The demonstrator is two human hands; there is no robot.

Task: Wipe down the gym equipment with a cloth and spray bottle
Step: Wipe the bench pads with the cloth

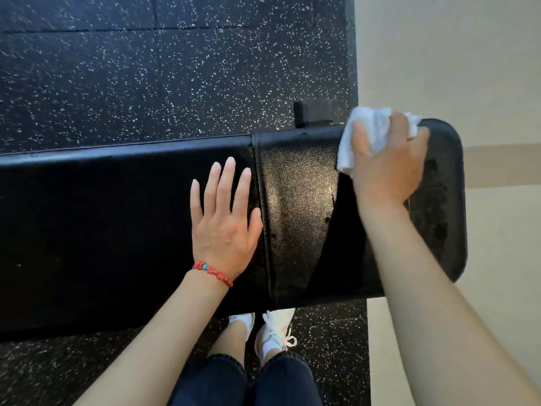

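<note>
A black padded gym bench (298, 200) runs left to right across the view, split by a seam into a long pad and a shorter right pad. My right hand (386, 165) presses a crumpled white cloth (366, 133) onto the far edge of the right pad. The pad's surface shows a wet, speckled sheen with a dark wiped streak beside my wrist. My left hand (224, 218) lies flat with fingers spread on the long pad, just left of the seam, a red bracelet on its wrist. No spray bottle is in view.
Black speckled rubber flooring (146, 77) lies beyond and under the bench. A cream floor (453, 60) starts at the right. A black bench bracket (311, 112) sticks out behind the right pad. My white shoes (275, 332) and dark jeans stand close to the bench's near edge.
</note>
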